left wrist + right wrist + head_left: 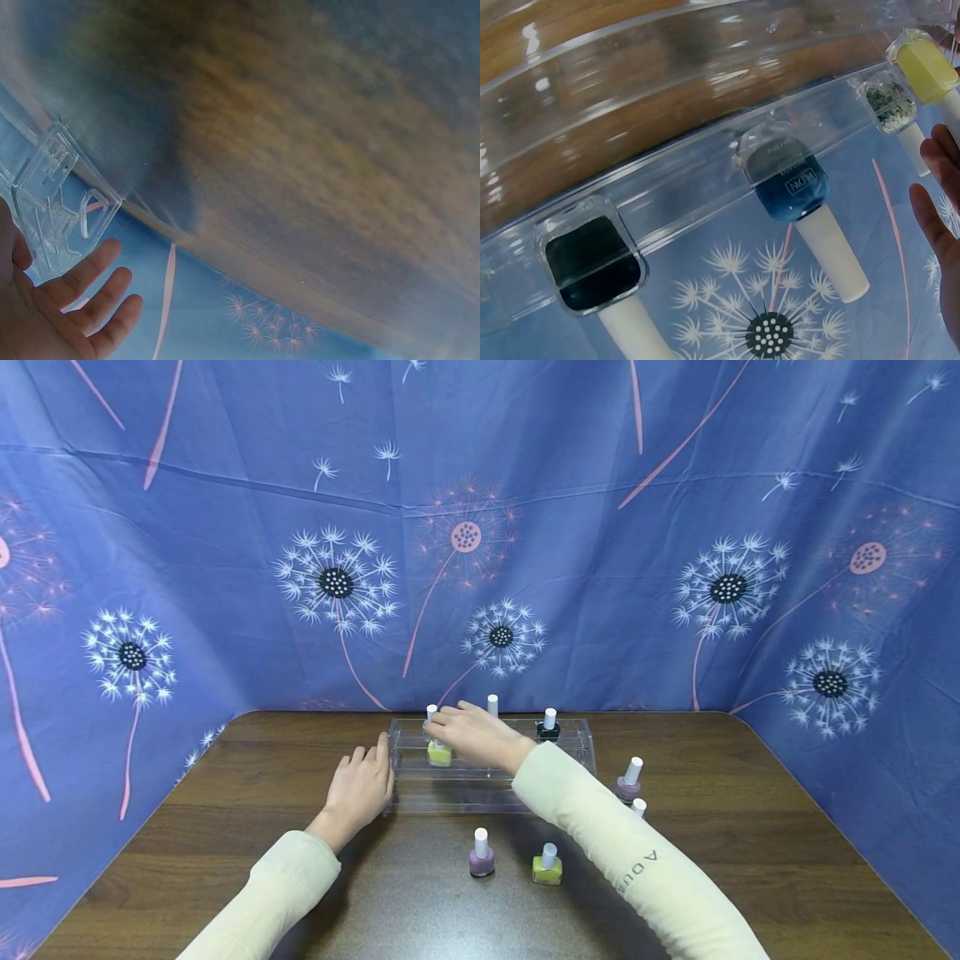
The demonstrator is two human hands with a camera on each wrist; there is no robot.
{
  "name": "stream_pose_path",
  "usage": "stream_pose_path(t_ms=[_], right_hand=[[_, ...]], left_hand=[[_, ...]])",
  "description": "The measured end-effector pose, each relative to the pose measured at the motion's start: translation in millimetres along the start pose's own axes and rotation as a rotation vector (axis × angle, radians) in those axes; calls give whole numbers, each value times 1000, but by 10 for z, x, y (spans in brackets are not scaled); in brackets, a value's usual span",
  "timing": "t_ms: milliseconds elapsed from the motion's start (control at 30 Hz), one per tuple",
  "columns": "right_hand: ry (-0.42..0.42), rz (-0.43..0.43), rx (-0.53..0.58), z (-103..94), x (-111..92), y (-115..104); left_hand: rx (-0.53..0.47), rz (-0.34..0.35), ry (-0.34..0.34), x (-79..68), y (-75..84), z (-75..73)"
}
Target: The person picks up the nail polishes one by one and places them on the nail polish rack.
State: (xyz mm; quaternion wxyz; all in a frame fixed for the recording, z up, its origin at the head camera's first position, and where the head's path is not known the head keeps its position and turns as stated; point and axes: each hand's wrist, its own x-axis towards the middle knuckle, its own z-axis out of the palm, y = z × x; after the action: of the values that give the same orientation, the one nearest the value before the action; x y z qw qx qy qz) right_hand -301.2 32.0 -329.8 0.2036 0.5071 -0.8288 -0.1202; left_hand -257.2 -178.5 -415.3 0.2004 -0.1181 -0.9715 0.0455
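My right hand (480, 735) reaches over a clear stepped rack (450, 807) and pinches the white cap of a yellow-green nail polish bottle (439, 754) at the rack's left. In the right wrist view, fingers (939, 154) lie on either side of that cap. Behind it on the upper step stand a glittery bottle (890, 105), a blue bottle (789, 176) and a dark green bottle (594, 262). My left hand (360, 789) rests against the rack's left end, its fingers mostly straight; the left wrist view shows three of them spread beside the clear end panel (56, 195).
On the wooden table (300, 902), in front of the rack, stand a purple bottle (482, 862) and another yellow-green bottle (547, 870). To the right is a second purple bottle (628, 787), with a white cap (639, 807) partly behind my right sleeve. A blue dandelion-print cloth (600, 568) hangs behind.
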Motion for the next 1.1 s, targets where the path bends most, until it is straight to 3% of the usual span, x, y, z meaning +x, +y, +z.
stream_pose_path(t_ms=[300,1100], right_hand=[[-34,19,38,92,66,-36],[-77,27,10,176,168,-151]], left_hand=[[-14,-12,-5,7,6,7],[-10,-6,-17,8,-3,9]])
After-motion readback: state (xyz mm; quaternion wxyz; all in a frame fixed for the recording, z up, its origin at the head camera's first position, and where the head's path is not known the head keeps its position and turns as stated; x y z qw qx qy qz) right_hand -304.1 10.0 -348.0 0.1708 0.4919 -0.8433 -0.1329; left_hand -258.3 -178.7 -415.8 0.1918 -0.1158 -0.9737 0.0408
